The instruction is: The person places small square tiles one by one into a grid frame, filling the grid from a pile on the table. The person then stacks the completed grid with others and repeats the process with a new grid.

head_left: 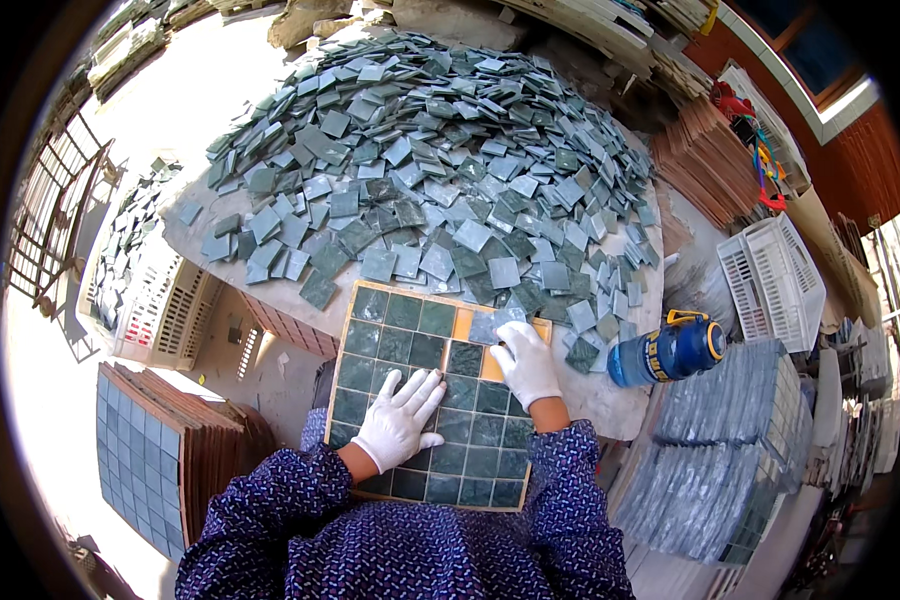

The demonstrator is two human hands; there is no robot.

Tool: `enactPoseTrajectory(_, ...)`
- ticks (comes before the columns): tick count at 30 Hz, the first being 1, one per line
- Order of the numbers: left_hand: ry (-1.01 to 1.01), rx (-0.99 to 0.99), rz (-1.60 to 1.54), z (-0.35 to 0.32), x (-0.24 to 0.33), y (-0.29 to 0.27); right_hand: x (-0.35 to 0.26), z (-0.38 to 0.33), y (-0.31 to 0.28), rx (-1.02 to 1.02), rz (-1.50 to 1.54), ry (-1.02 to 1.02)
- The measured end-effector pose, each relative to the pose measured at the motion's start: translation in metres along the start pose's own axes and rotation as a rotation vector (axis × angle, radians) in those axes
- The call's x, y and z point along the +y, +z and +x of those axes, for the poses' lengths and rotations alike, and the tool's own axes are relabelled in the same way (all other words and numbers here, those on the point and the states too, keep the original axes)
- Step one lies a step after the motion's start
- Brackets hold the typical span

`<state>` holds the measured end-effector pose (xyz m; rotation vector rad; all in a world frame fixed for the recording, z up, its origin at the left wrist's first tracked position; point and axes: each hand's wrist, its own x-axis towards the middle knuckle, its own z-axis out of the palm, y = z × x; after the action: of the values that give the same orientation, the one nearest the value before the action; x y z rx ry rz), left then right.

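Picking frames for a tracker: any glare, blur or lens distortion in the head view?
Head view, upper left: ground blown out to white; head view, lower right: glare streaks on the plastic wrap; head view, edges: fisheye bending, black corners; head view, centre: left hand and right hand show no obvious blur.

Your pale desk (622,410) stands before you. At your upper right, locate the red-brown wall (865,165) with its dark window (825,58); sunlight floods the ground (220,60) to your left.
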<state>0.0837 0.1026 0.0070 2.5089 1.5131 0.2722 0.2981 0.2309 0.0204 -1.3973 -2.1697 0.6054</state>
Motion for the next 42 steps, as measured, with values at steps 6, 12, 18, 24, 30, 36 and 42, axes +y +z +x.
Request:
enactPoseTrajectory(6, -0.073, 0.121, -0.014, 0.026, -0.014, 0.003, -0.014, 0.034, -0.005, -0.273, -0.439, -0.073)
enactPoseTrajectory(12, -0.118, 0.127, 0.032, 0.039, -0.032, 0.004, -0.018, 0.049, -0.027, -0.499, -0.484, -0.038)
enactPoseTrajectory(18, -0.091, 0.147, 0.017, 0.045, -0.023, 0.005, 0.028, 0.047, -0.022, -0.025, -0.137, -0.053)
enactPoseTrajectory(24, -0.132, 0.229, -0.081, 0.043, -0.018, 0.009, 0.010, 0.046, -0.038, -0.194, -0.121, 0.157)
enactPoseTrajectory(30, 0.020, 0.379, -0.092, 0.079, -0.003, 0.010, 0.036, 0.013, -0.037, -0.045, -0.061, -0.006)
enactPoseTrajectory(36, 0.044, 0.329, -0.236, 0.137, 0.007, 0.006, 0.070, -0.019, -0.045, 0.014, -0.090, 0.202)
enactPoseTrajectory(42, 0.053, 0.229, -0.260, 0.167, 0.006, 0.017, 0.047, 0.002, -0.049, -0.161, -0.131, 0.198)
